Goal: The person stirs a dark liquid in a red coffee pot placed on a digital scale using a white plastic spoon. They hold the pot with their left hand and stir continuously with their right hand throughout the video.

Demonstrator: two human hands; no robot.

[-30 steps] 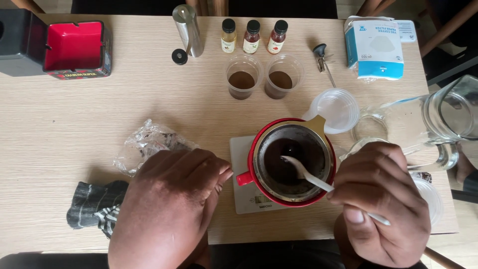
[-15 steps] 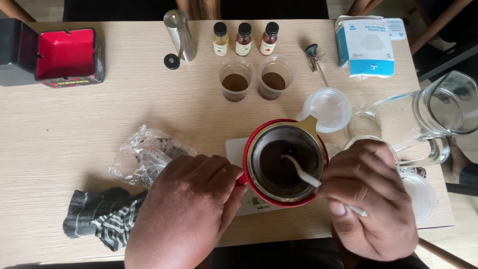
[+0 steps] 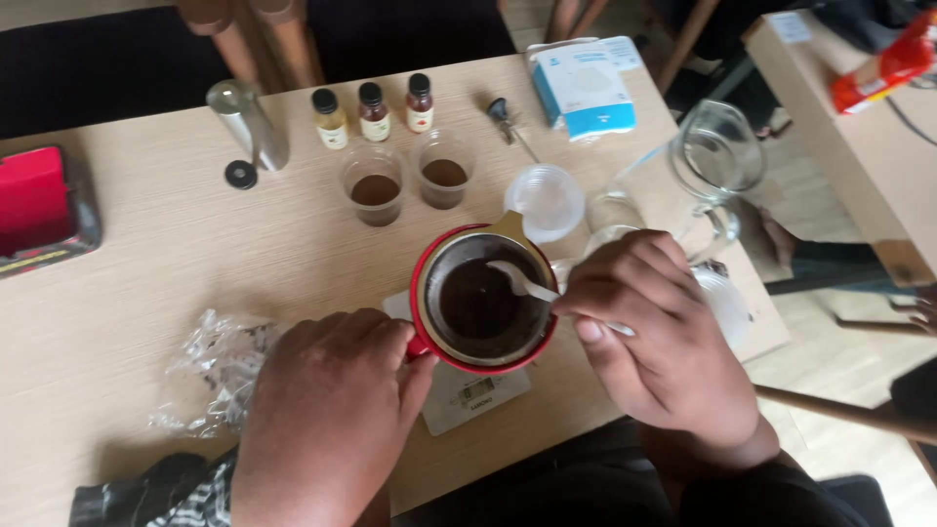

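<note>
Spoon [image 3: 520,281] handle hidden in right hand [image 3: 664,342] | dripper [image 3: 483,298] handle under left hand [image 3: 327,420]

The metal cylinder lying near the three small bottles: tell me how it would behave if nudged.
The metal cylinder lies on its side on the table, so it would probably roll. Its shiny surface looks smooth, perhaps slippery. Being metal, it is likely stiff.

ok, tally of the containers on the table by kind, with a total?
Small glass bottles with black caps: 3
Clear plastic cups of brown powder: 2
Empty clear plastic cup: 1
Red cup with dark liquid, on the white scale: 1
Clear glass jug: 1
Total: 8
</note>
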